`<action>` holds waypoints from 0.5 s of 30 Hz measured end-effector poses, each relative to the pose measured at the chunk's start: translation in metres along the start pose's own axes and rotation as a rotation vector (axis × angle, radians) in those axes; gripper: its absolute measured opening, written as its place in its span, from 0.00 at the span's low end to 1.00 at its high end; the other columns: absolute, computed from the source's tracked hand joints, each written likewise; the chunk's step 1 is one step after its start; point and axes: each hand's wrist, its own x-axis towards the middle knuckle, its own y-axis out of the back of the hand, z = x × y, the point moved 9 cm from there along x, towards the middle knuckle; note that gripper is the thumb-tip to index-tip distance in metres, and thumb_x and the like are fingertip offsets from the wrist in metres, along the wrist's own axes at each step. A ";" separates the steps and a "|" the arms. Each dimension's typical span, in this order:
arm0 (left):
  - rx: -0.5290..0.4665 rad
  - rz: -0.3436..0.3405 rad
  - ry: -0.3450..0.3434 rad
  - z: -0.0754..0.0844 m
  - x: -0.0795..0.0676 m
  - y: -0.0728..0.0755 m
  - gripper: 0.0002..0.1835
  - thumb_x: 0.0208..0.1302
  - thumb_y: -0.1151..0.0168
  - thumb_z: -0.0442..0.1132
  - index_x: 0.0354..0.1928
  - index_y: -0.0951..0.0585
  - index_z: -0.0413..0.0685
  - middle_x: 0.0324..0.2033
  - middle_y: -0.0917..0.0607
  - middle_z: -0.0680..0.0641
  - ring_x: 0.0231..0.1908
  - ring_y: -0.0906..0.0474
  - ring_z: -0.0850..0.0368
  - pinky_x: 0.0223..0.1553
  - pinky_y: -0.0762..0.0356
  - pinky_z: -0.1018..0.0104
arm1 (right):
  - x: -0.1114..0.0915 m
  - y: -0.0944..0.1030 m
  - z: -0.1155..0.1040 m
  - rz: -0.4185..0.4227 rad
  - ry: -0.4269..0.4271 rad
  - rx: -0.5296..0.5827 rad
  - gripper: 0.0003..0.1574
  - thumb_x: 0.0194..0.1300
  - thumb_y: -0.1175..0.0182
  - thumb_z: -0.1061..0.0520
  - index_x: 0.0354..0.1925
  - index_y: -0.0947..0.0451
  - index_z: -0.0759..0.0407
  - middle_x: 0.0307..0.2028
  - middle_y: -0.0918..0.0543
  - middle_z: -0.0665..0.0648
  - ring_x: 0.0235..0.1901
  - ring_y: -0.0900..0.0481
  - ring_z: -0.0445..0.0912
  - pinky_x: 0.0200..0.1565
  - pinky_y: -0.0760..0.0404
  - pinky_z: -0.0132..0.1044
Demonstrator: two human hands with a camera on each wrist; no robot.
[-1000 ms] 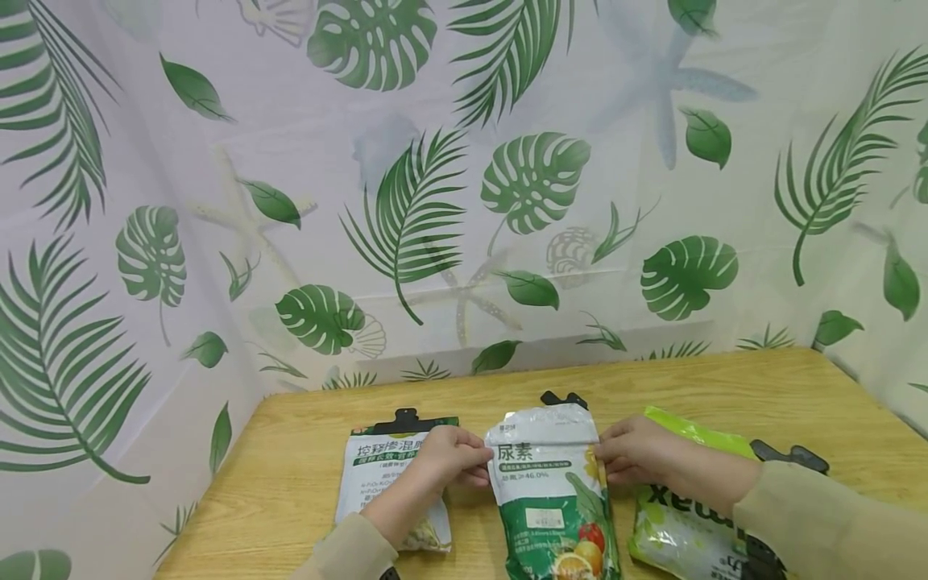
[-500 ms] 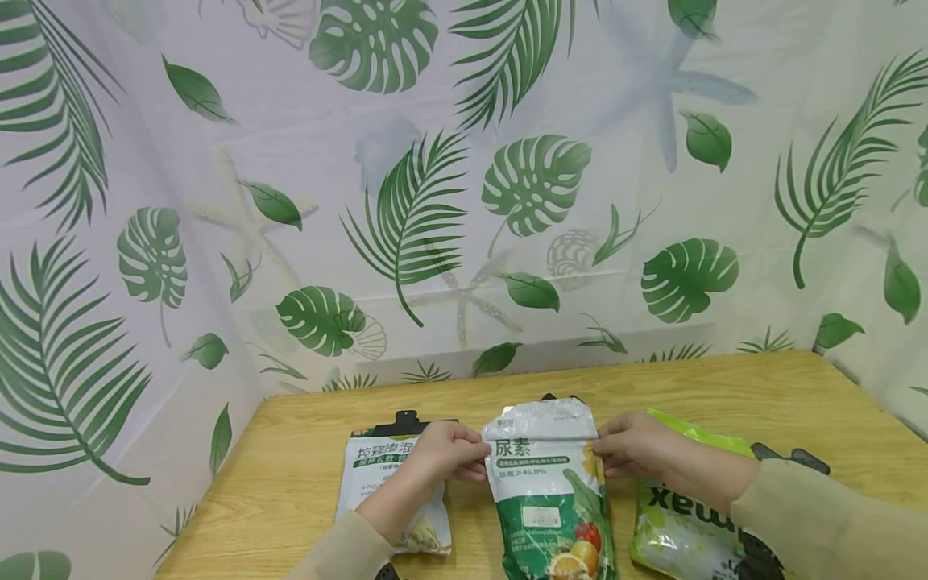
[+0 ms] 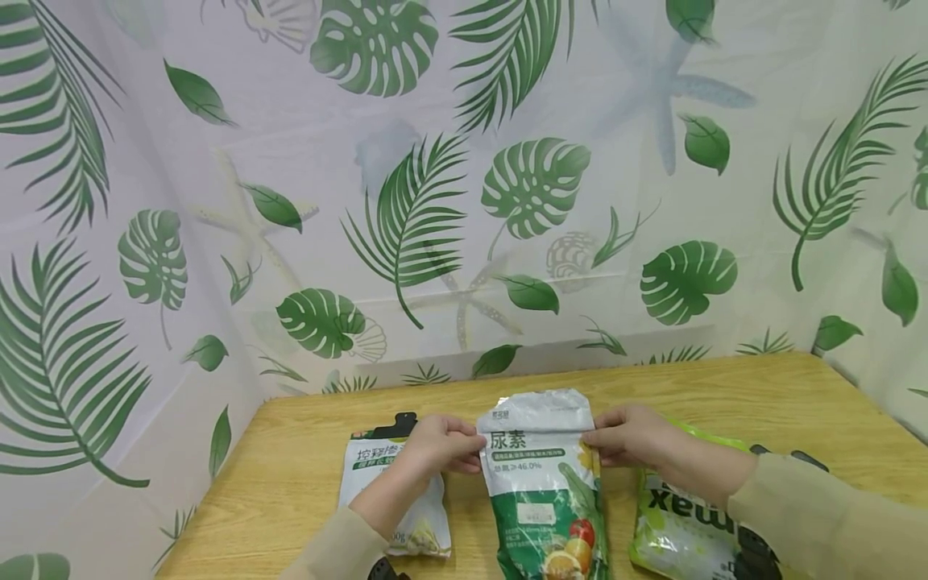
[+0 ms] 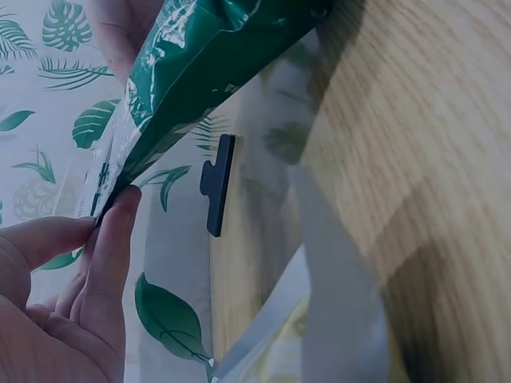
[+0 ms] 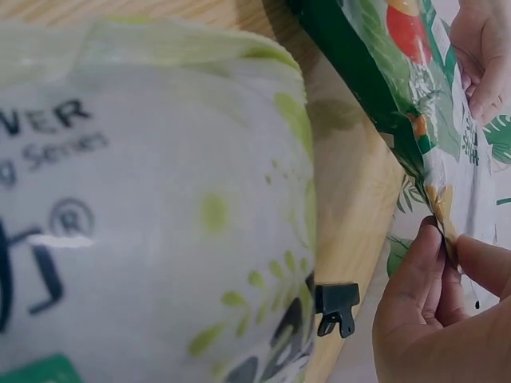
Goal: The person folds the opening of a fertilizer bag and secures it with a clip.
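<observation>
Both hands hold up a white and green urea fertilizer bag (image 3: pixel 540 483) by its side edges near the top. My left hand (image 3: pixel 441 447) pinches the left edge between thumb and fingers. On the opposite edge, my right hand (image 3: pixel 631 439) pinches beside the printed yellow flower. The bag's front, with printed fruit and a cucumber, faces me, and its lower end runs out of the head view. In the left wrist view, the bag's green back (image 4: pixel 188 80) slants above the wooden table. A black clip (image 4: pixel 217 187) shows on the table beyond the bag.
On the left lies a white fertilizer bag (image 3: pixel 424 515) with a black clip (image 3: pixel 395 425) across its top. A lime-green and white bag (image 3: pixel 670 528) lies right, partly under my right forearm. The wooden table (image 3: pixel 783 395) meets a leaf-patterned cloth (image 3: pixel 449 354) behind.
The urea bag has risen slightly and shifted a little left, with both hands keeping their pinch on it. The clip behind it has become hidden in the head view.
</observation>
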 end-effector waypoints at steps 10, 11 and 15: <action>-0.011 -0.006 0.001 0.007 -0.001 0.008 0.11 0.58 0.34 0.33 0.39 0.20 0.32 0.28 0.14 0.42 0.23 0.17 0.58 0.33 0.17 0.63 | -0.001 0.004 -0.013 0.022 0.020 0.000 0.15 0.61 0.36 0.59 0.40 0.22 0.71 0.28 0.19 0.54 0.26 0.20 0.41 0.35 0.17 0.36; -0.007 -0.008 -0.002 0.008 -0.001 0.009 0.11 0.58 0.34 0.33 0.39 0.20 0.32 0.28 0.14 0.42 0.24 0.17 0.58 0.34 0.17 0.62 | -0.001 0.003 -0.015 0.013 0.030 -0.001 0.15 0.61 0.36 0.59 0.40 0.22 0.71 0.28 0.19 0.54 0.26 0.20 0.41 0.35 0.17 0.36; 0.016 -0.009 -0.020 0.012 -0.002 0.012 0.12 0.59 0.35 0.35 0.40 0.21 0.33 0.28 0.14 0.44 0.25 0.17 0.57 0.38 0.17 0.57 | -0.002 0.002 -0.022 -0.024 0.057 0.010 0.11 0.61 0.36 0.59 0.36 0.21 0.68 0.26 0.19 0.53 0.27 0.19 0.41 0.35 0.17 0.34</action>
